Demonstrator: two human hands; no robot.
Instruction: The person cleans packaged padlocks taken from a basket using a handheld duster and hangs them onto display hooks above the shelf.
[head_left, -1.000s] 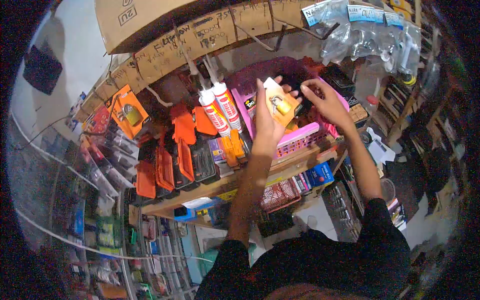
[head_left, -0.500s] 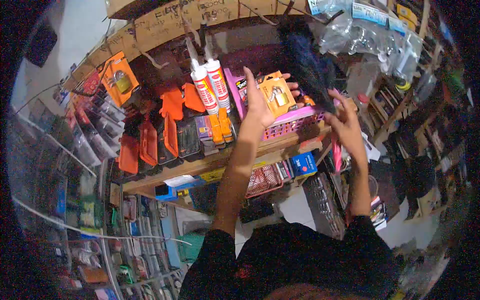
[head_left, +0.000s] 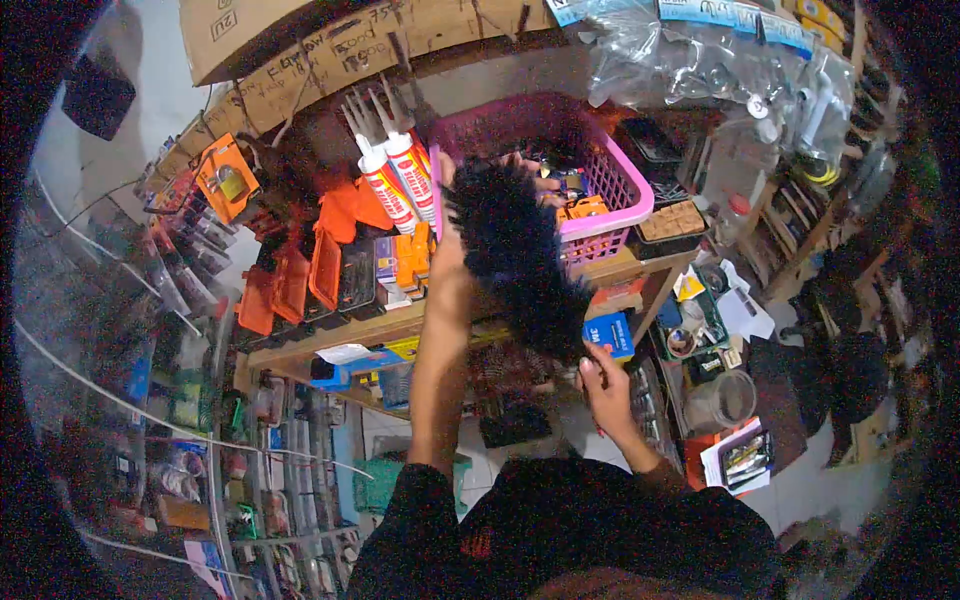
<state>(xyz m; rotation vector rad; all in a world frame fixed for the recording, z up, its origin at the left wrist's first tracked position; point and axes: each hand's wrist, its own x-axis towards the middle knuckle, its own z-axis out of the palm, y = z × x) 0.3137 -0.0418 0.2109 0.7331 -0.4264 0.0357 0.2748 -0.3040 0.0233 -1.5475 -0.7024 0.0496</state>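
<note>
My right hand [head_left: 611, 398] is closed around the handle end of a black, fluffy duster [head_left: 515, 255]. The duster's bristles slant up and left across my left hand [head_left: 450, 215], covering its palm. Only the thumb side and some fingertips of that hand show, at the front left of a pink plastic basket [head_left: 632, 217]. The carded padlock that lay in my left hand a moment ago is hidden behind the bristles. Orange-packed items [head_left: 583, 208] sit inside the basket. Left of it stand white-and-red sealant tubes [head_left: 385, 187].
Orange-lidded black cases [head_left: 324, 268] and orange boxes [head_left: 411, 262] line the wooden shelf [head_left: 300, 350]. A padlock pack [head_left: 228, 180] hangs at the left. Clear plastic bags [head_left: 700, 70] hang above right. Below lie a blue 3M box [head_left: 610, 335] and a clear round tub [head_left: 722, 398].
My right hand has moved down and left, swinging the duster over my left hand and hiding the padlock pack. My left hand has shifted left, and more of the basket shows.
</note>
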